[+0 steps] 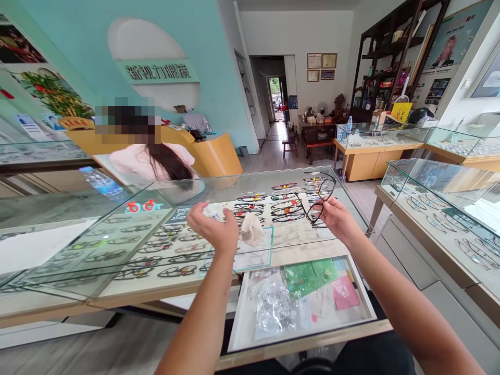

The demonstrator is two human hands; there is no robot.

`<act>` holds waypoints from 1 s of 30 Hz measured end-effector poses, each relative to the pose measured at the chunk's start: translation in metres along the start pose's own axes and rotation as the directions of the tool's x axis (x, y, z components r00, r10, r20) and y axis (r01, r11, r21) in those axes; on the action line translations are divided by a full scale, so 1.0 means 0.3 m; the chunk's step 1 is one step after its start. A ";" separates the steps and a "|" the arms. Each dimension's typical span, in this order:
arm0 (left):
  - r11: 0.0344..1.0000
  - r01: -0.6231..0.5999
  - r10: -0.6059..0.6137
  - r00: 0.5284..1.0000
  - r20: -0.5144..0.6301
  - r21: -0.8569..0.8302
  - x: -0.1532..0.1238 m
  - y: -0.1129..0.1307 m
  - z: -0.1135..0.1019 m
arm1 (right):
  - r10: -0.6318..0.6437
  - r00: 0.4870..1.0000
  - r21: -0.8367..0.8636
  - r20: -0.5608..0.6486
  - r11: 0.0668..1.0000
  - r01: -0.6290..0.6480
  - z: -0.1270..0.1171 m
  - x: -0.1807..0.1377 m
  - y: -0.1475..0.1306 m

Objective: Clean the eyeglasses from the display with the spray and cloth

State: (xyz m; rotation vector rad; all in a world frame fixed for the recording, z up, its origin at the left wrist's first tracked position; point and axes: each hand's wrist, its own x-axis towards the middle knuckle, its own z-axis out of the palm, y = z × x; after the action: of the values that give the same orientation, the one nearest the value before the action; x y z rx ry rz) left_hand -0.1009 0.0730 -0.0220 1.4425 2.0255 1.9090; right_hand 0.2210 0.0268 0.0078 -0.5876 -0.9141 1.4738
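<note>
My left hand (216, 227) is curled round a small white bottle (213, 212), partly hidden by the fingers, above the glass display case (195, 182). My right hand (339, 221) pinches a pair of dark-framed eyeglasses (299, 203), raised over the right part of the case with its temples sticking out. A crumpled beige cloth (251, 229) rests on the glass between both hands. Under the glass, several rows of eyeglass frames (177, 271) are laid out. Below my forearms a white drawer (240, 323) stands pulled out.
Inside the drawer are clear plastic bags (277, 307), a green packet (310, 276) and a pink packet (346, 292). On the left are a water bottle (102, 183) and red novelty glasses (142, 206). A person (167, 156) sits beyond the case. Another display case (441, 203) stands right.
</note>
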 end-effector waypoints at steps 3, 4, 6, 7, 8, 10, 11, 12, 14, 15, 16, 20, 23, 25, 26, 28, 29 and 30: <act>0.998 0.039 -0.027 0.976 -0.215 0.053 0.056 -0.061 -0.023 | 0.003 1.000 -0.013 0.010 1.000 -0.002 0.002 -0.002 0.000; 0.994 0.090 -0.075 0.972 -0.221 0.057 0.072 -0.085 -0.025 | 0.003 1.000 -0.017 0.015 1.000 -0.003 0.003 -0.003 0.000; 0.986 0.161 -0.149 0.971 -0.185 0.053 0.094 -0.133 -0.022 | 0.006 1.000 -0.027 0.024 1.000 -0.005 0.006 -0.004 0.002; 0.981 0.189 -0.179 0.972 -0.152 0.047 0.100 -0.155 -0.017 | 0.007 1.000 -0.032 0.029 0.999 -0.006 0.008 -0.005 0.003; 0.976 0.211 -0.206 0.972 -0.114 0.042 0.104 -0.176 -0.011 | 0.009 0.999 -0.038 0.034 0.999 -0.008 0.009 -0.006 0.004; 0.965 0.259 -0.258 0.966 -0.035 0.037 0.106 -0.211 0.000 | 0.015 0.999 -0.051 0.043 0.999 -0.013 0.012 -0.007 0.007; 0.958 0.284 -0.284 0.959 -0.005 0.037 0.107 -0.224 0.004 | 0.017 0.999 -0.059 0.048 0.998 -0.015 0.014 -0.008 0.009; 0.951 0.307 -0.308 0.951 0.016 0.039 0.107 -0.236 0.007 | 0.020 0.998 -0.067 0.052 0.998 -0.016 0.015 -0.009 0.011; 0.938 0.344 -0.345 0.938 0.034 0.042 0.111 -0.252 0.009 | 0.022 0.998 -0.081 0.058 0.997 -0.017 0.016 -0.009 0.015; 0.934 0.355 -0.357 0.933 0.038 0.043 0.114 -0.258 0.009 | 0.022 0.998 -0.086 0.060 0.996 -0.016 0.017 -0.008 0.017; 0.931 0.362 -0.364 0.931 0.040 0.044 0.117 -0.261 0.008 | 0.020 0.998 -0.090 0.061 0.996 -0.015 0.018 -0.008 0.019; 0.925 0.377 -0.379 0.924 0.046 0.045 0.129 -0.262 0.007 | 0.012 0.998 -0.098 0.060 0.995 -0.006 0.022 -0.007 0.022; 0.919 0.392 -0.394 0.918 0.044 0.045 0.129 -0.245 0.004 | 0.011 0.998 -0.103 0.057 0.995 -0.005 0.025 -0.008 0.020; 0.915 0.401 -0.402 0.915 0.027 0.033 0.128 -0.224 -0.002 | 0.009 0.999 -0.106 0.054 0.994 -0.004 0.026 -0.009 0.018; 0.915 0.403 -0.404 0.915 0.013 0.021 0.128 -0.209 -0.007 | 0.006 0.999 -0.108 0.051 0.994 0.000 0.026 -0.009 0.017; 0.915 0.402 -0.402 0.915 -0.020 -0.026 0.132 -0.170 -0.017 | -0.008 0.999 -0.114 0.045 0.993 0.013 0.028 -0.009 0.015; 0.915 0.399 -0.402 0.915 -0.032 -0.062 0.134 -0.146 -0.022 | -0.018 0.999 -0.117 0.041 0.993 0.023 0.029 -0.009 0.013; 0.912 0.397 -0.402 0.915 -0.032 -0.105 0.135 -0.119 -0.024 | -0.029 0.999 -0.122 0.039 0.992 0.034 0.031 -0.010 0.010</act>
State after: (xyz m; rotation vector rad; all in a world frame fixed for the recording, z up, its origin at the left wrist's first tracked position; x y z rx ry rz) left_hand -0.1494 0.0973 -0.0257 0.8743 2.0196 1.8507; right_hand 0.2122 0.0221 0.0100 -0.6346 -1.0440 1.4116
